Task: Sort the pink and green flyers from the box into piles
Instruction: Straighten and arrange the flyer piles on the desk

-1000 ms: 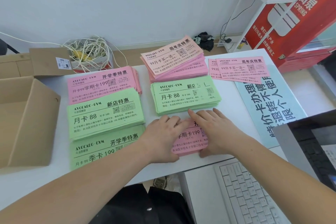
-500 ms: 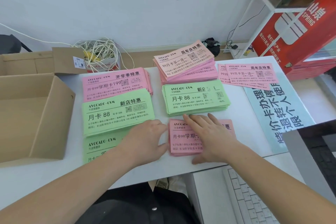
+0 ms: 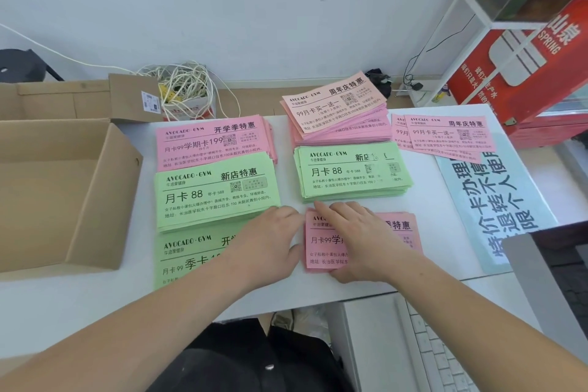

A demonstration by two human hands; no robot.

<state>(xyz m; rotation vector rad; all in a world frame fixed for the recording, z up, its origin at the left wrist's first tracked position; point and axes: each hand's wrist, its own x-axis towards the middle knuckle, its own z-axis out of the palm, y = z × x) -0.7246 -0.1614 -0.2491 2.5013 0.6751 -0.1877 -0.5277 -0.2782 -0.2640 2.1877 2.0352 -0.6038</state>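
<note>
Right hand (image 3: 356,242) lies flat on the pink, black-printed flyer stack (image 3: 404,243) at five o'clock; left hand (image 3: 270,239), fingers relaxed, holds nothing beside it.

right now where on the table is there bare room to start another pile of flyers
Best: the bare table strip between the near pink pile and the blue sign. Also the near-left edge in front of the cardboard box. Crowded: the left column's three piles lie edge to edge, and the gap between columns is narrow.
</note>
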